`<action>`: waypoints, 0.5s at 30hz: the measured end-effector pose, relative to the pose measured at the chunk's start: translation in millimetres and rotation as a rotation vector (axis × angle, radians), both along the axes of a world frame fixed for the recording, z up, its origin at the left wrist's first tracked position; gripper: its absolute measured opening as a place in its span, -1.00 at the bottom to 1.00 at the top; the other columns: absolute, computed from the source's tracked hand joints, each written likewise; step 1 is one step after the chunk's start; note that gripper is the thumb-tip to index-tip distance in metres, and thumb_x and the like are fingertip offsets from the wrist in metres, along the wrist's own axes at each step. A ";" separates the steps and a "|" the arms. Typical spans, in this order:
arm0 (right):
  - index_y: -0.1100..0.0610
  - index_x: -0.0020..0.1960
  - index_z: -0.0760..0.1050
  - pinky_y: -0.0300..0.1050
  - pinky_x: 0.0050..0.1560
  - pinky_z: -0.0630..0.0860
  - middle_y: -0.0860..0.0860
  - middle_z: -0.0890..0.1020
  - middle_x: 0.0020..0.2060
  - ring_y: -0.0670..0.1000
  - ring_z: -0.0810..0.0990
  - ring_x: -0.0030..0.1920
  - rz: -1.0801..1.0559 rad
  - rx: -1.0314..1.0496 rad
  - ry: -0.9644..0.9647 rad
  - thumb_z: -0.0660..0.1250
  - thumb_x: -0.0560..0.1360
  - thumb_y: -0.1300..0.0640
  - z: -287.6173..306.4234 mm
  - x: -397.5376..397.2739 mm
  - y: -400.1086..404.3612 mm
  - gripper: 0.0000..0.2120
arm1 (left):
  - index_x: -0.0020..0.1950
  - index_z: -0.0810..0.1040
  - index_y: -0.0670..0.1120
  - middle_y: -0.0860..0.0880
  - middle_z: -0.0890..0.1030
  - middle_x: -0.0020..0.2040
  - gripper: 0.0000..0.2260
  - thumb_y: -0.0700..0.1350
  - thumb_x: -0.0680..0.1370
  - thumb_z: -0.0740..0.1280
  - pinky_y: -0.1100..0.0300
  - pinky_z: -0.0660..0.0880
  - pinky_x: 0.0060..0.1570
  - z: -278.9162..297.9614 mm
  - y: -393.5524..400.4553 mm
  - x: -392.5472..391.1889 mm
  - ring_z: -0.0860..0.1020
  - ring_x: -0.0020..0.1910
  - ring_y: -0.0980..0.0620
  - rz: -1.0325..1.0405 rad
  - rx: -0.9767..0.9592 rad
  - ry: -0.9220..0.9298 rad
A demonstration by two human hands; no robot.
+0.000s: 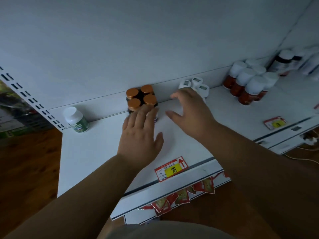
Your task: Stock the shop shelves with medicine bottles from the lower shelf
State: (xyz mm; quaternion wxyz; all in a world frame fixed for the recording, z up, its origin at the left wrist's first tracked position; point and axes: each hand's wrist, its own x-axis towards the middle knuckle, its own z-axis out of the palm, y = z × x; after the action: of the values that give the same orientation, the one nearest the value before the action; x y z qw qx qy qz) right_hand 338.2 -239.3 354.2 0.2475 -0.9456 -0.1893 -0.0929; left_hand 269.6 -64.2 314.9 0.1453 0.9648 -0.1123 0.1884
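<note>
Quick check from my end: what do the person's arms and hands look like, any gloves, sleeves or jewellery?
Both the left hand and the right hand are bare: no gloves, no rings or watch visible. Both forearms are uncovered as far as the frame shows, with no sleeves in view.

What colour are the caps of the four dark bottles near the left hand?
Copper-orange caps, seen in the head view.
</note>
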 end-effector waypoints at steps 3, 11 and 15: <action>0.12 0.20 0.55 -0.07 0.22 0.45 0.02 0.55 0.23 0.08 0.52 0.19 -0.058 0.052 -0.079 0.41 0.50 -0.02 8.5 -27.1 -49.2 -0.66 | 0.49 0.30 -0.15 -0.16 0.45 0.39 -0.43 0.05 0.52 0.25 -0.09 0.35 0.36 3.5 -46.0 -12.3 0.42 0.36 -0.17 -0.146 -0.021 0.019; 0.01 0.33 0.44 -0.15 0.19 0.43 -0.05 0.58 0.13 -0.07 0.50 0.17 -0.270 0.138 0.018 0.35 0.55 -0.02 3.1 -122.5 -236.3 -0.63 | 0.41 0.44 -0.09 -0.13 0.45 0.39 -0.49 0.04 0.48 0.24 -0.11 0.36 0.32 -5.2 -231.5 -50.3 0.41 0.36 -0.16 -0.349 -0.083 0.096; 0.03 0.23 0.49 -0.17 0.12 0.45 -0.12 0.46 0.08 -0.13 0.49 0.08 -0.306 0.131 0.093 0.35 0.55 0.00 -7.9 -168.1 -332.0 -0.72 | 0.44 0.39 -0.04 -0.06 0.44 0.40 -0.49 0.05 0.50 0.30 -0.05 0.34 0.35 -18.9 -326.6 -73.7 0.38 0.38 -0.07 -0.424 -0.112 0.181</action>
State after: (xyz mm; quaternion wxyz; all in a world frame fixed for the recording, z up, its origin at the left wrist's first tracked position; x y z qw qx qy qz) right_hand 170.1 -571.3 346.3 0.3001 -0.9486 -0.0251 -0.0977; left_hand 195.9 -390.7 296.0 0.2445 0.9230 -0.2883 0.0723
